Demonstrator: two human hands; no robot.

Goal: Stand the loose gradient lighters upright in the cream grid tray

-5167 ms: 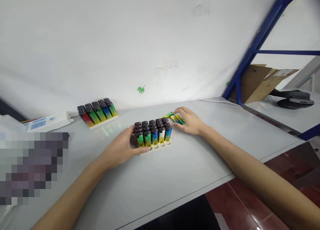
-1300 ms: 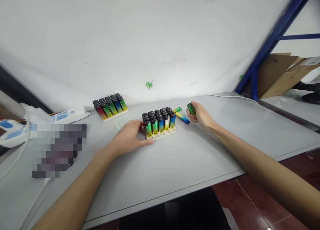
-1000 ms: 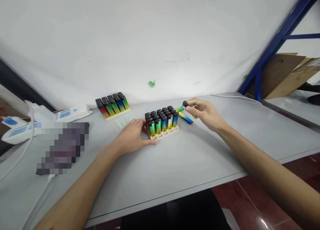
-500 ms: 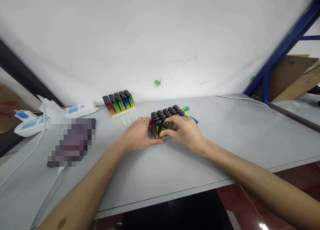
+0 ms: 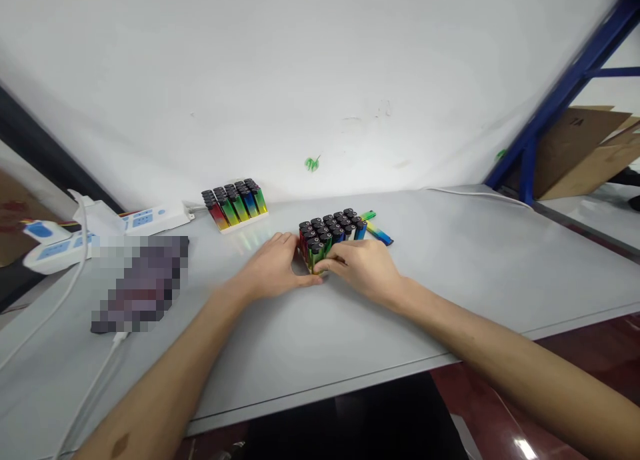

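A block of upright lighters (image 5: 334,228) with black tops and shiny coloured bodies stands in rows near the middle of the table. My left hand (image 5: 273,265) grips this block at its left side, with the thumb along the front corner and the fingers behind. At its front edge, beside a green lighter (image 5: 317,255), my right hand (image 5: 363,265) is closed in a pinch; whatever lies between its fingertips is hidden. Two loose lighters (image 5: 381,234) lie flat just to the right of the block.
A second set of upright lighters (image 5: 240,207) in a white tray stands near the wall. Left are power strips (image 5: 145,218), a blurred dark device (image 5: 145,283) and white cables. A blue frame (image 5: 527,170) and cardboard boxes (image 5: 580,150) are at the right.
The black-topped lighter seen in my right fingers before no longer shows there. That hand has turned, its fingers now curled lower at the block's front. The view has shifted slightly.
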